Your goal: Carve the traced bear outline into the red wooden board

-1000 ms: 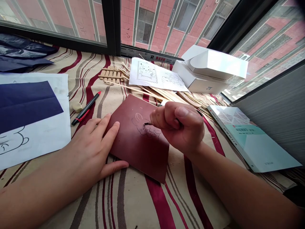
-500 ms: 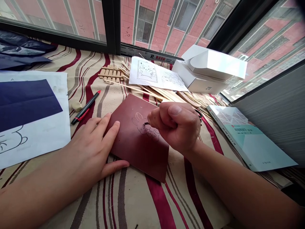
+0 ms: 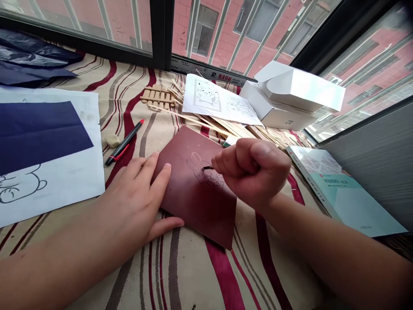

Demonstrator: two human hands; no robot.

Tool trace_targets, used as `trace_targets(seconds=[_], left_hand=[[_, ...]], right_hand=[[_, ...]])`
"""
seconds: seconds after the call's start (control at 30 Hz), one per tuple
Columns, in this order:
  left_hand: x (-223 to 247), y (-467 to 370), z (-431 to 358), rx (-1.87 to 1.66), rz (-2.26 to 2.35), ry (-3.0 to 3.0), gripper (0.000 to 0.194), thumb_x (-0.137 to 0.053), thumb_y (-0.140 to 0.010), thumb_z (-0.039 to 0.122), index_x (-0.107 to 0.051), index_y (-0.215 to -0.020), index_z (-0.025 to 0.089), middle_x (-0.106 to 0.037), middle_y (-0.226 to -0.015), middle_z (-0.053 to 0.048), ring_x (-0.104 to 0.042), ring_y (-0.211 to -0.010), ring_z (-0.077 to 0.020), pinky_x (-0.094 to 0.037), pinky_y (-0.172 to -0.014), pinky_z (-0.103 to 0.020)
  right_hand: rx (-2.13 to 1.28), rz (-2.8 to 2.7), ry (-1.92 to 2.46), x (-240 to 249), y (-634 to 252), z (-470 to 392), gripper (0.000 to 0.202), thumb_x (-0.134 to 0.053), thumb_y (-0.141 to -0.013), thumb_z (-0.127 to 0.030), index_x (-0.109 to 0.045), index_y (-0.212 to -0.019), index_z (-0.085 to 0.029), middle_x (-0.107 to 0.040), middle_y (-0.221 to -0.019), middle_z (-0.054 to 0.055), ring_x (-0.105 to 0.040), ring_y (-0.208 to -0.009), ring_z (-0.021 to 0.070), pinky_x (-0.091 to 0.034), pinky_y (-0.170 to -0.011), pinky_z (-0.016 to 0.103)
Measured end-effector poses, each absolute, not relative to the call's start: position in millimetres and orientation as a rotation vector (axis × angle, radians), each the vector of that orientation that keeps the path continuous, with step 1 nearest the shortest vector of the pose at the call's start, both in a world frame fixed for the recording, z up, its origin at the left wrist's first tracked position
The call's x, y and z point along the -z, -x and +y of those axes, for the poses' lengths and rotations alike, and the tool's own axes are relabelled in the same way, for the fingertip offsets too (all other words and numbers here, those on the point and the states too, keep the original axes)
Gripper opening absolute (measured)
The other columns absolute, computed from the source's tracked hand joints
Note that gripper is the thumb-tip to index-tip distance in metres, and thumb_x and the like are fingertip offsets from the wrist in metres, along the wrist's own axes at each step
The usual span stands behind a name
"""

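A reddish-brown carving board [image 3: 200,211] lies at an angle on the striped cloth, with a bunny-like outline drawn on it and a few light cut lines at one ear. My left hand [image 3: 138,193] rests flat along the board's left edge, fingers spread, with the thumb at its lower edge. My right hand [image 3: 253,170] is closed in a fist around a carving tool [image 3: 207,168]. Only the tool's dark, narrow metal tip shows, touching or just above the drawing; the fist hides its handle and the drawing's right part.
Left of the board are a black-and-red pen [image 3: 125,142], an eraser [image 3: 112,141] and a drawing under dark blue paper [image 3: 41,129]. Behind lie wooden sticks [image 3: 216,125], a printed sheet [image 3: 222,101] and a white box [image 3: 280,107]. A book [image 3: 342,189] lies right.
The whole view has shifted, so things sit slightly further right. My right fist has moved a little right across the board with the carving tool. My left hand keeps its place on the board.
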State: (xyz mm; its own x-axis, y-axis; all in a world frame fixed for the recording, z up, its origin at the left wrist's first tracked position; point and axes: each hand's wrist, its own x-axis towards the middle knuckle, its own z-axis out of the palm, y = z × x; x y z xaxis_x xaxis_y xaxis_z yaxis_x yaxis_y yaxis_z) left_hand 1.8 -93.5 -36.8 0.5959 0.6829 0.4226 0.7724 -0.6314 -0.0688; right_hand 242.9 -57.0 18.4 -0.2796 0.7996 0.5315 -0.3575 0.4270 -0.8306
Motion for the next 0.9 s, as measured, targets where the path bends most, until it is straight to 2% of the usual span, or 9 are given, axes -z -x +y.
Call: trace_targets(seconds=[0.13,0.37,0.47,0.57,0.67,0.77,0.9], left_hand=[[35.9,-1.7,-92.0,0.531,-1.176,2.592,0.095,-0.073,-0.089,0.075,-0.06,-0.146,0.0,-0.059,-0.151,-0.035,-0.058,-0.132,-0.0479,-0.049,-0.114,-0.058],[39.6,-0.1,-86.9,0.572,-1.192,2.59,0.097,-0.073,-0.089,0.078,-0.063,-0.144,-0.001,-0.062,-0.147,-0.034,-0.059,-0.129,-0.0471,-0.05,-0.113,-0.058],[38.7,1.4,-84.6,0.552,-1.185,2.598,0.096,-0.069,-0.09,0.081,-0.065,-0.144,0.001,-0.063,-0.147,-0.033,-0.06,-0.128,-0.0461,-0.051,-0.112,-0.058],[36.4,2.3,-83.4,0.531,-1.152,2.609,0.097,-0.067,-0.09,0.083,-0.066,-0.142,0.002,-0.063,-0.147,-0.033,-0.061,-0.127,-0.0457,-0.053,-0.11,-0.057],[34.7,1.7,-83.7,0.516,-1.154,2.612,0.098,-0.069,-0.088,0.083,-0.066,-0.142,0.002,-0.064,-0.146,-0.033,-0.061,-0.128,-0.0459,-0.053,-0.11,-0.056],[35.0,1.4,-85.0,0.505,-1.172,2.607,0.101,-0.071,-0.087,0.084,-0.065,-0.144,0.001,-0.063,-0.148,-0.034,-0.059,-0.132,-0.0476,-0.052,-0.112,-0.058],[37.5,4.3,-85.1,0.552,-1.183,2.635,0.098,-0.066,-0.09,0.084,-0.063,-0.145,0.004,-0.063,-0.148,-0.033,-0.059,-0.132,-0.0474,-0.052,-0.113,-0.061]], right_hand=[[-0.979,-1.294,0.463,-8.9,-227.1,-70.7,0.045,-0.05,-0.096,-0.023,-0.027,-0.058,-0.024,-0.018,-0.051,-0.007,-0.012,-0.044,0.0078,-0.018,-0.046,0.027],[-0.754,-1.12,0.548,0.6,-211.0,-82.4,0.044,-0.049,-0.097,-0.022,-0.027,-0.059,-0.024,-0.02,-0.055,-0.007,-0.019,-0.046,0.0095,-0.021,-0.05,0.029],[-0.896,-1.32,0.469,-5.8,-224.3,-69.7,0.05,-0.055,-0.099,-0.031,-0.027,-0.058,-0.026,-0.02,-0.052,-0.008,-0.017,-0.045,0.0093,-0.019,-0.048,0.029],[-1.236,-1.603,0.326,-19.6,-242.6,-46.8,0.057,-0.06,-0.097,-0.043,-0.025,-0.055,-0.027,-0.017,-0.047,-0.009,-0.014,-0.042,0.0091,-0.018,-0.044,0.029],[-1.435,-1.646,0.317,-29.6,-255.5,-29.7,0.06,-0.059,-0.097,-0.046,-0.022,-0.054,-0.027,-0.017,-0.044,-0.009,-0.015,-0.041,0.0099,-0.021,-0.045,0.029],[-1.424,-1.546,0.345,-27.1,-258.9,-30.8,0.059,-0.06,-0.095,-0.044,-0.022,-0.054,-0.026,-0.018,-0.043,-0.008,-0.014,-0.041,0.0097,-0.023,-0.045,0.029],[-1.187,-1.41,0.352,-12.6,-247.8,-53.7,0.052,-0.056,-0.096,-0.039,-0.026,-0.056,-0.025,-0.02,-0.045,-0.008,-0.014,-0.041,0.0094,-0.023,-0.046,0.029]])
